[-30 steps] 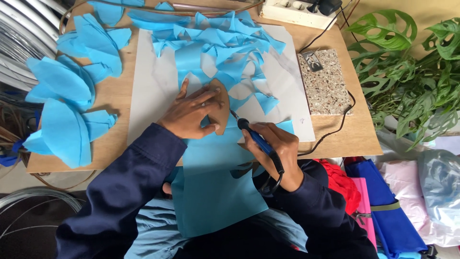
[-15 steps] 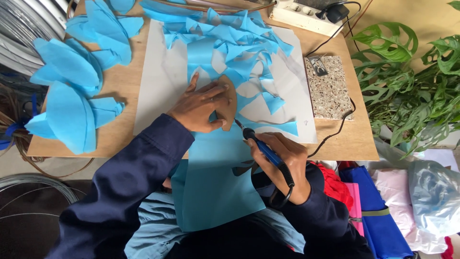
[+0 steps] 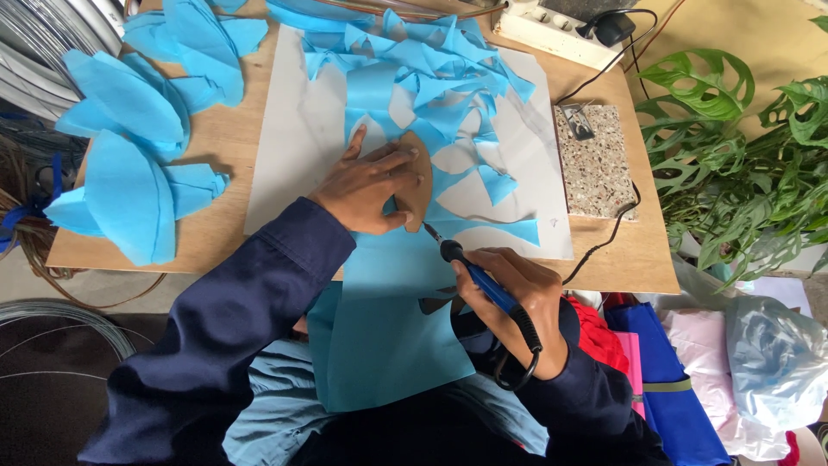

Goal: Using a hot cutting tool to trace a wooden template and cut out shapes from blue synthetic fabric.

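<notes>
Blue fabric sheet point(image 3: 388, 336) hangs from the person's lap up onto the wooden surface point(image 3: 224, 147), its upper edge lying on the white board point(image 3: 297, 147). A brown petal-shaped template point(image 3: 420, 177) rests on the sheet, just above the tool tip. The left hand point(image 3: 375, 185) lies flat over the template, fingers spread and pressing down, closed on nothing. The right hand point(image 3: 509, 298) is wrapped tight around the blue handle of a corded hot cutting pen point(image 3: 479, 280), its tip touching the sheet at the template's lower edge, close below the left thumb.

Judged risks: the tip runs very near the left thumb, so a slip could burn it. If downward pressure eases, the template may shift and the outline drift. Loose sheet hanging off the surface edge could drag and pull the work. The black cord point(image 3: 509, 362) loops beneath the right wrist and could snag.

Cut blue scraps point(image 3: 431, 78) lie beyond the template; finished blue petals point(image 3: 129, 173) lie well left of it; a speckled stone block point(image 3: 591, 160) sits to its right.
</notes>
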